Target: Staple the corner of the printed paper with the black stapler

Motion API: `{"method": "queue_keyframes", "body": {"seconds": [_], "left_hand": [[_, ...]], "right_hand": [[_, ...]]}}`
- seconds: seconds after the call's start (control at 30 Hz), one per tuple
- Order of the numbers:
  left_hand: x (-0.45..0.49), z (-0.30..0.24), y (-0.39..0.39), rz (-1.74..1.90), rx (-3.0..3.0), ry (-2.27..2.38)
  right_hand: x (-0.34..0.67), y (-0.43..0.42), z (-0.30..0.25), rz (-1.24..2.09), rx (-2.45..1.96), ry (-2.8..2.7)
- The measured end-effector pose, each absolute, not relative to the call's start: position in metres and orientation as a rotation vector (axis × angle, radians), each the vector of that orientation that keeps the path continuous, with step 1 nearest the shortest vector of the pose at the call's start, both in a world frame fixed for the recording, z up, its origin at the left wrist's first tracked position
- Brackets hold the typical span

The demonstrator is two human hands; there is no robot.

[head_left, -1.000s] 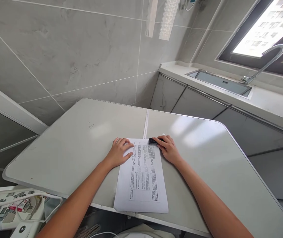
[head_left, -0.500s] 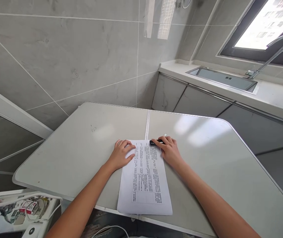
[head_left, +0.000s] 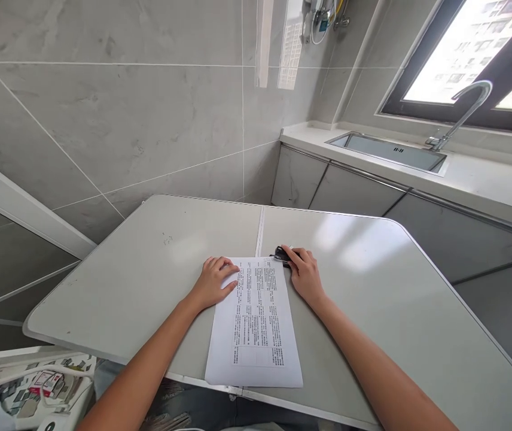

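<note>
A printed sheet of paper [head_left: 256,323] lies on the table, covered in small lines of text and reaching the table's near edge. On its upper left edge rests my left hand [head_left: 213,281], fingers and thumb apart, pressing lightly on the page. My right hand [head_left: 304,272] is closed around a small black stapler [head_left: 282,255] at the sheet's top right corner. One end of the stapler sits over the paper's top edge; the rest is covered by my fingers. Whether the corner is inside its jaws I cannot tell.
The pale folding table [head_left: 170,239] has a centre seam [head_left: 259,230]. At lower left stands a white container [head_left: 74,395] with cables and small items. Behind the table are cabinets [head_left: 354,188], a sink [head_left: 386,152] and a tap [head_left: 466,114].
My right hand has turned the stapler, so its end now shows higher and angled at the paper's top right corner. My left hand keeps its place on the page. The view has tilted up slightly.
</note>
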State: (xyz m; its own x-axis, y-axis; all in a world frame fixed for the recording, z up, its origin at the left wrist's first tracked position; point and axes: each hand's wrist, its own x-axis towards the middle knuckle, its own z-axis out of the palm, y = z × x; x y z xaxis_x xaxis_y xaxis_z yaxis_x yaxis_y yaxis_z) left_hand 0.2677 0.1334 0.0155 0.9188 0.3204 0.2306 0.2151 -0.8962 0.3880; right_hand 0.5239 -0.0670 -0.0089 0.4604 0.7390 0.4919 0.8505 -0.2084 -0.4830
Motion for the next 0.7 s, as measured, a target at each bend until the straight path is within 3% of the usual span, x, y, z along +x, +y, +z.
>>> {"method": "queue_keyframes", "body": {"seconds": [0.27, 0.43, 0.53, 0.7], "left_hand": [[0.272, 0.026, 0.141, 0.313, 2.615, 0.383], [0.302, 0.039, 0.166, 0.622, 2.296, 0.483], [0.313, 0.035, 0.185, 0.817, 1.805, 0.564], [0.299, 0.019, 0.209, 0.656, 1.213, 0.323]], "right_hand": [[0.513, -0.075, 0.017, -0.422, -1.989, -1.129], [0.455, -0.065, 0.036, 0.009, -1.841, -1.329], [0.429, -0.059, 0.032, 0.207, -1.813, -1.436], [0.441, -0.061, 0.031, 0.389, -1.814, -1.49]]}}
